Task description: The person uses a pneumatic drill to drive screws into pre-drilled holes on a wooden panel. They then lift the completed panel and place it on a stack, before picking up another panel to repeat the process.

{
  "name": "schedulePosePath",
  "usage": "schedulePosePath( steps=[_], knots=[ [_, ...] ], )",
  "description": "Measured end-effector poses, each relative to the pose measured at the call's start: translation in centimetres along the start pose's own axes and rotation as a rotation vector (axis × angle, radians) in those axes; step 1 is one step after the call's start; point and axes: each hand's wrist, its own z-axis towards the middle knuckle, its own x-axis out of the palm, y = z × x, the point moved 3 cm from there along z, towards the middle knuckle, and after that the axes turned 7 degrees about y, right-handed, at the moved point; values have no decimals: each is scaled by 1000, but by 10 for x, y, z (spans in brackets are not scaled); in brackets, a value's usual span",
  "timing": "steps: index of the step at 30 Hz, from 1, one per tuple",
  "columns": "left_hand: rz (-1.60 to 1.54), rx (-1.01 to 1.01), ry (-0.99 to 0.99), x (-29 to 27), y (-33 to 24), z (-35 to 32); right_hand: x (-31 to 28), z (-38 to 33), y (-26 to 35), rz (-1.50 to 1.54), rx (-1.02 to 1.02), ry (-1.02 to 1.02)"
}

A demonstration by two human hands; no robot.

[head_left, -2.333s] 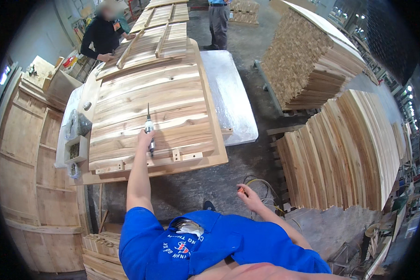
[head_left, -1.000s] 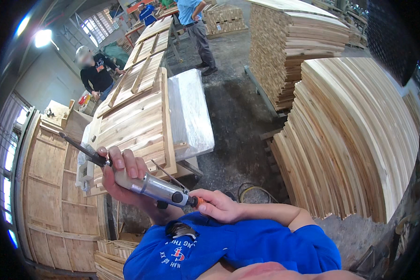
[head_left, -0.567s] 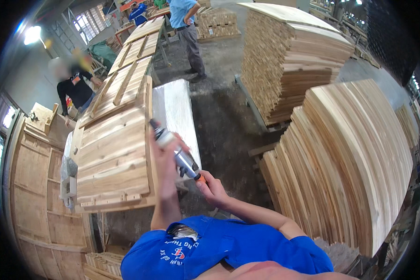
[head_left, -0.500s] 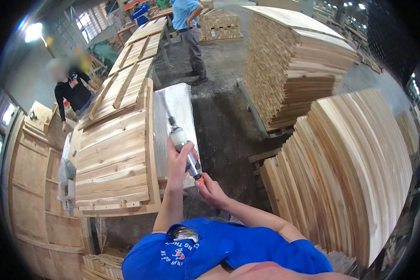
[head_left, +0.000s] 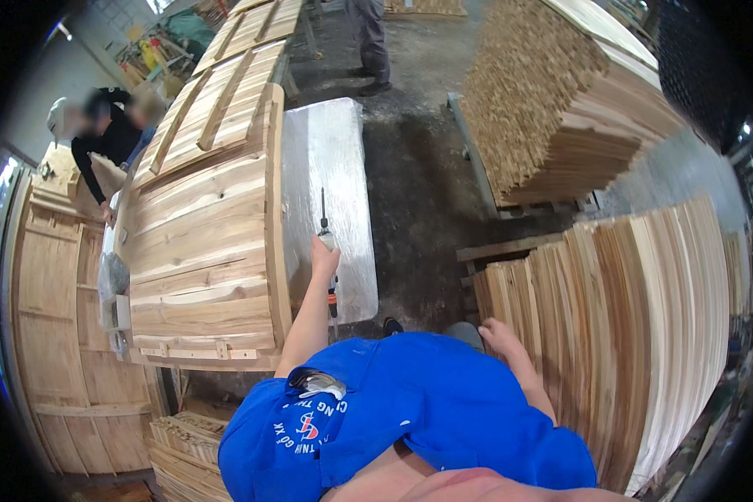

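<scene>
My left hand (head_left: 325, 258) is wrapped around a power screwdriver (head_left: 332, 289), its long bit pointing away from me over a film-wrapped stack (head_left: 335, 146). The tool has a dark front end and an orange band near its rear. To the left lies a slatted wooden panel (head_left: 201, 226) with a raised frame edge. My right hand (head_left: 498, 336) hangs low beside the near stack of boards (head_left: 586, 326). Its fingers look curled in, with nothing visible in them, and it seems apart from the boards.
A taller stack of boards (head_left: 552, 100) stands on a pallet at the far right. More slatted panels (head_left: 243, 75) line the bench ahead. A co-worker in black (head_left: 113, 138) leans at the bench's left side. Another person's legs (head_left: 368, 42) stand ahead. Wooden framing (head_left: 58, 335) rises at left.
My right hand has let go of the screwdriver's rear end and moved right, down beside the boards. My left hand keeps the tool. The view has tilted down; the co-worker in black bends lower.
</scene>
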Motion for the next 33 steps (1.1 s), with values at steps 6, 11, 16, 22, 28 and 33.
schedulePosePath(
  steps=[6,11,16,22,28,33],
  knots=[
    [357,-276,-88,-2,-6,6,-17,55,-5,69,69,27],
    [593,-134,-128,-2,-20,20,-48,164,40,-39,-98,230],
    [668,-118,-117,28,-60,54,-88,278,93,-224,-368,417],
    [662,-180,-136,62,-67,74,-191,381,125,-230,-342,366],
    [680,-200,-80,65,-81,81,-269,402,86,-74,-178,216],
    [663,-236,-19,60,-92,86,-268,425,56,-96,-137,334]
  ],
)
